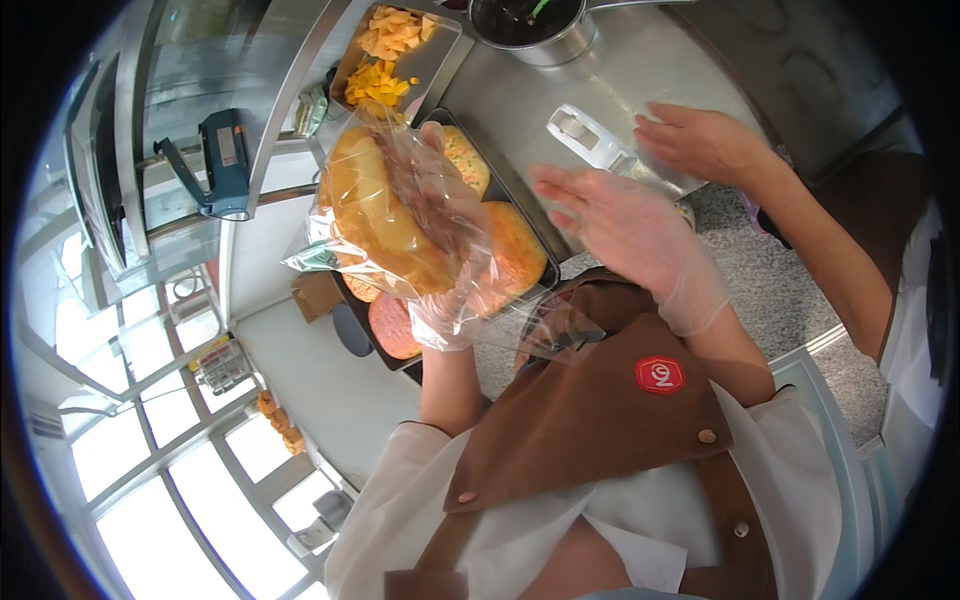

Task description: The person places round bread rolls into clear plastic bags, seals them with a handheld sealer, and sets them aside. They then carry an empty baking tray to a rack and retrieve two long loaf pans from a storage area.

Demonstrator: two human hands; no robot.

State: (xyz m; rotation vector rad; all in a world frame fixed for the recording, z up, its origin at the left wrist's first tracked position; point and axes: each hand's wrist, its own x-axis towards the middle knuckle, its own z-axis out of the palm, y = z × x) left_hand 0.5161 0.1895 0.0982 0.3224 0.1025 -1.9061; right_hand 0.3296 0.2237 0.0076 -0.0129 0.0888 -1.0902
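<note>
My left hand (450, 247), in a clear plastic glove, holds a large golden bread loaf (375, 217) in a clear plastic bag. The loaf is above a dark baking tray (553, 271) with several flat round breads; one bears green and orange bits. My right hand (615, 217), also gloved, is held out flat to the right of the tray, holding nothing. A white tape dispenser (589, 139) lies on the steel table beyond my right hand. A co-worker's bare hand (690, 139) is over the table beside the dispenser.
A metal tray (448, 37) of orange and yellow diced pieces stands beyond the bread tray. A steel saucepan (555, 49) with dark contents sits on the steel table (645, 56). A dark blue device (225, 161) is on a shelf to the left. A co-worker stands at the right.
</note>
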